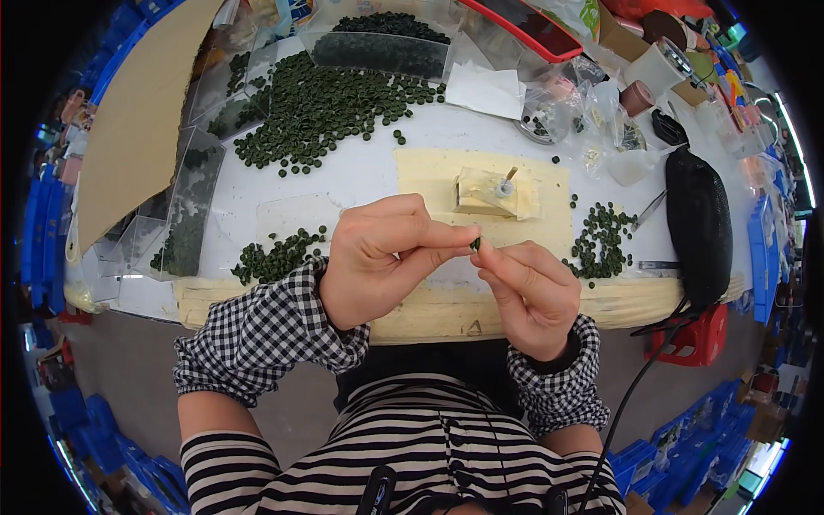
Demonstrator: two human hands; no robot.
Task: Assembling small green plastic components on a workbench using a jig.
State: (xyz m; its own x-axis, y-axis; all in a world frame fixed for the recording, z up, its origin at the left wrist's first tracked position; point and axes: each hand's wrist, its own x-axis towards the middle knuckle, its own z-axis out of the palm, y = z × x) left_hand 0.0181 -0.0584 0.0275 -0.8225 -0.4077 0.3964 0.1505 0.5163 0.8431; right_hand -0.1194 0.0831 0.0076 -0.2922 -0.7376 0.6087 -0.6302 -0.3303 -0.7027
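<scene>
My left hand (373, 257) and my right hand (532, 300) meet over the front of the table, fingertips almost touching. Between them is a small dark green piece (475, 245), pinched by thumb and finger on both sides and partly hidden. Just beyond my fingertips stands a yellowish block (487, 204) with a short upright peg (508, 178) on it. A small heap of round dark green pieces (279, 259) lies beside my left forearm. Similar green pieces (601, 245) are spread to the right of my right hand.
A large pile of green pieces (330, 112) covers the far left, next to clear plastic trays (382, 53) and a cardboard sheet (142, 112). A white tissue (485, 88), a red-edged phone (524, 26) and plastic bags (601, 120) lie at the back. A black padded object (699, 227) stands right.
</scene>
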